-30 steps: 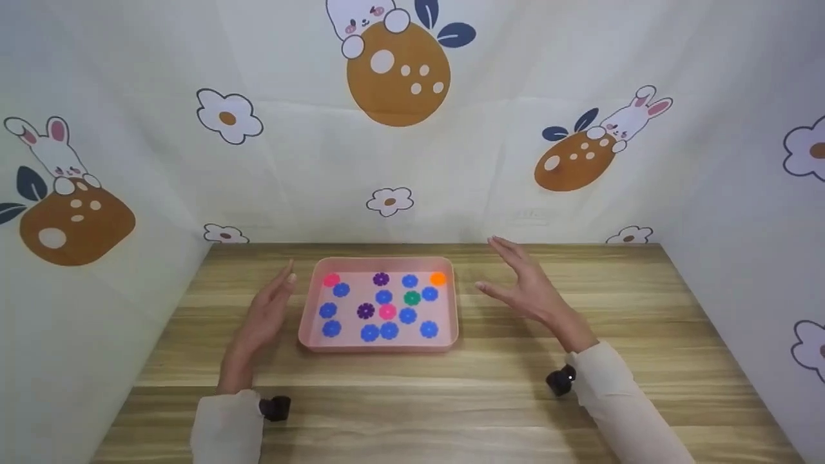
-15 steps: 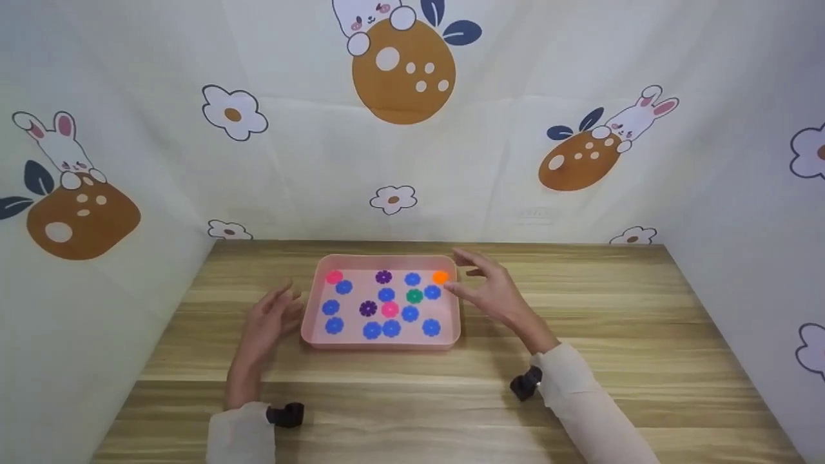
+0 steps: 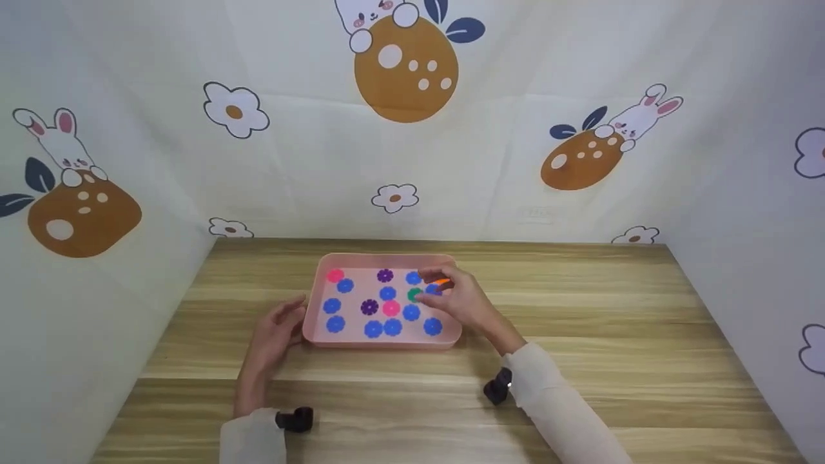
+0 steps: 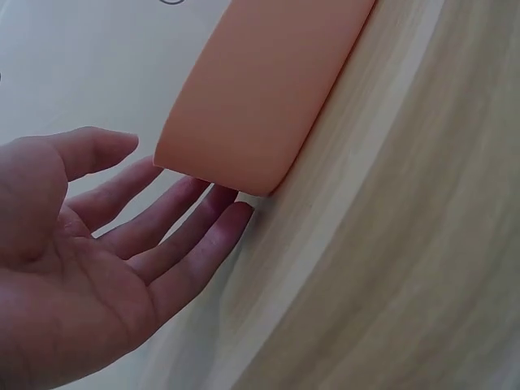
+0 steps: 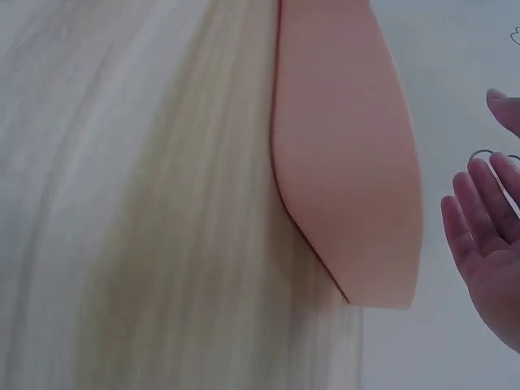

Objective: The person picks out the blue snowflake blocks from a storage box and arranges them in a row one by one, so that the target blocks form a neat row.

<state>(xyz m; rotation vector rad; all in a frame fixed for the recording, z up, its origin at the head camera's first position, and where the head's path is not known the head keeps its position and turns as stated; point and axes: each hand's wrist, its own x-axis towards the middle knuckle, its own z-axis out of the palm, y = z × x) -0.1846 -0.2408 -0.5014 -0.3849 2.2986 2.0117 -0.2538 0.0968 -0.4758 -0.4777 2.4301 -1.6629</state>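
A pink rectangular tray (image 3: 383, 345) holds small flower-shaped discs lying flat and spread out. Most are blue (image 3: 374, 329); others are pink (image 3: 391, 309), purple (image 3: 369, 307), one green (image 3: 413, 294) and one orange (image 3: 443, 282). My right hand (image 3: 465, 301) hovers over the tray's right side, thumb and fingers apart with nothing visible between them. It partly covers the orange disc and a blue one. At the tray's left wall, my left hand (image 3: 274, 335) has loosely bent fingers. In the left wrist view its fingertips (image 4: 237, 213) lie close against the tray's outside; contact is unclear.
The tray stands on a wood-grain table (image 3: 412, 406), towards its back edge. Behind and at both sides hangs a pale cloth (image 3: 309, 142) printed with rabbits, oranges and flowers. Each sleeve carries a small black wrist camera (image 3: 296, 419).
My right hand has moved left, from beside the tray to above its right side. My left hand has come right to the tray's left wall, its fingers bending. The discs look unmoved.
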